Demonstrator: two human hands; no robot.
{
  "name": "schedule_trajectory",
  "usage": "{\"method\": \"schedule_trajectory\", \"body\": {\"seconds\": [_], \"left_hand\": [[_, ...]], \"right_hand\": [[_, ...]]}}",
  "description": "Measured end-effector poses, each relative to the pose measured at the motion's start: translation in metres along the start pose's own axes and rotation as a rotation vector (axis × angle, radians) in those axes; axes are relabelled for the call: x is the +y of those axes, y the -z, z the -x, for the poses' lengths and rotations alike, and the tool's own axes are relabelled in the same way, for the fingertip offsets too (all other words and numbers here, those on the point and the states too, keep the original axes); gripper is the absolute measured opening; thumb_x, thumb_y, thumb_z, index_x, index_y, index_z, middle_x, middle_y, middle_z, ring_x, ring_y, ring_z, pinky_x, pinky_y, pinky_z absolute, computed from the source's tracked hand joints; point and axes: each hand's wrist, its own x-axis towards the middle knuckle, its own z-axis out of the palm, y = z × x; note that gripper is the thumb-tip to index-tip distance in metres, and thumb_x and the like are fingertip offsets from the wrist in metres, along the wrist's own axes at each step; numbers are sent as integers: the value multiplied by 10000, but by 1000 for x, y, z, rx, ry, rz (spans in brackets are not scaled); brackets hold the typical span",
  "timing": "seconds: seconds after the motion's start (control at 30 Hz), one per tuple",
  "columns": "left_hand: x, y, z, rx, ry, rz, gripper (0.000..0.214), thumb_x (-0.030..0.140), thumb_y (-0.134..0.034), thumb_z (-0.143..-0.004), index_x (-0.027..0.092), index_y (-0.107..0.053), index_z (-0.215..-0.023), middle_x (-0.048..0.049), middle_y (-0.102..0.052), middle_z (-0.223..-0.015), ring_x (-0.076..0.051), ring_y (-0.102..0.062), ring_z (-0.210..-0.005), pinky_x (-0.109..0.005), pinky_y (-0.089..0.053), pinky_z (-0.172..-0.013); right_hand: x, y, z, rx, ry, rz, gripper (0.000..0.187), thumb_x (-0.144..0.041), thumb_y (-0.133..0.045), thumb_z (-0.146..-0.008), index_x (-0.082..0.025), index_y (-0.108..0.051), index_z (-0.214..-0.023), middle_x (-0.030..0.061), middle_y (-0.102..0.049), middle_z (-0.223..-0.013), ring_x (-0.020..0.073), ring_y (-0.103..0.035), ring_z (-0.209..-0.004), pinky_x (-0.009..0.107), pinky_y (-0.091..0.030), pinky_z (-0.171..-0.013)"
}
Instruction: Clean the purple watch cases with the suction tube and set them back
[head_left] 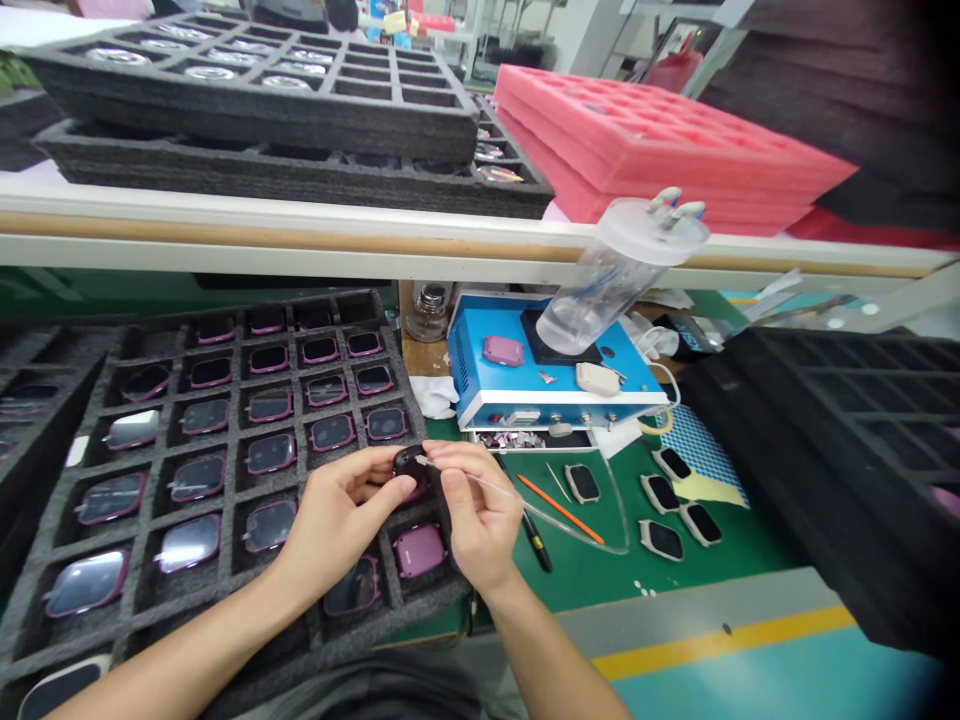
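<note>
My left hand (341,510) pinches a small dark watch body (409,464) with a pink edge, held above the near right corner of a black foam tray (232,440). My right hand (476,510) is closed on a thin clear tube (540,510) whose tip touches the watch body. The tube curves away to the right over the green mat (600,570). The tray's cells hold several purple-rimmed watch bodies, most face up, one pink back (420,549) showing just below my hands.
A blue box unit (540,375) stands behind the mat with a pink watch case, a beige part and a clear plastic canister (615,275) on it. Several black screens (667,500) lie on the mat with an orange stick and a black pen. Black foam trays stand right; a shelf above carries black and pink trays.
</note>
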Motion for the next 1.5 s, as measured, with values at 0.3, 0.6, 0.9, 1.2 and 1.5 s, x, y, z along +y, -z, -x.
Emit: {"method": "schedule_trajectory", "body": {"seconds": [0.3, 0.6, 0.9, 1.2, 1.5], "left_hand": [[1, 0, 2, -10, 0, 4, 374, 340, -802, -767, 149, -755, -1085, -47, -771, -1005, -94, -724, -836, -131, -598, -777], [1, 0, 5, -15, 14, -1, 355, 321, -773, -800, 155, -750, -1113, -49, -764, -1022, -104, -717, -872, -152, -590, -792], [0, 0, 3, -11, 17, 3, 360, 321, -781, -788, 152, -747, -1104, -43, -766, -1008, -96, -719, -861, -143, -590, -794], [1, 0, 3, -8, 5, -13, 378, 350, -790, -778, 148, -746, -1094, -49, -767, -1026, -91, -720, -860, -126, -589, -798], [-1, 2, 1, 15, -5, -25, 344, 347, -793, -761, 171, -766, -1055, -30, -768, -964, -89, -721, -820, -118, -595, -768]], "right_hand": [[0, 0, 0, -4, -7, -11, 187, -109, -546, -992, -190, -710, -1026, 80, -683, -1060, 214, -681, -1052, 417, -554, -944], [-2, 1, 1, -11, 5, 29, 188, -105, -539, -993, -190, -704, -1026, 82, -681, -1058, 203, -683, -1051, 378, -559, -931], [-5, -1, -1, -9, 11, 15, 194, -96, -539, -990, -196, -703, -1017, 68, -681, -1031, 189, -679, -1041, 355, -557, -925], [0, 0, -1, -15, -17, -11, 181, -117, -547, -994, -194, -707, -1031, 81, -683, -1069, 211, -678, -1061, 408, -555, -941], [-1, -1, -1, -10, -27, -13, 177, -123, -557, -991, -202, -712, -1022, 71, -687, -1057, 209, -678, -1055, 398, -552, -942]]}}
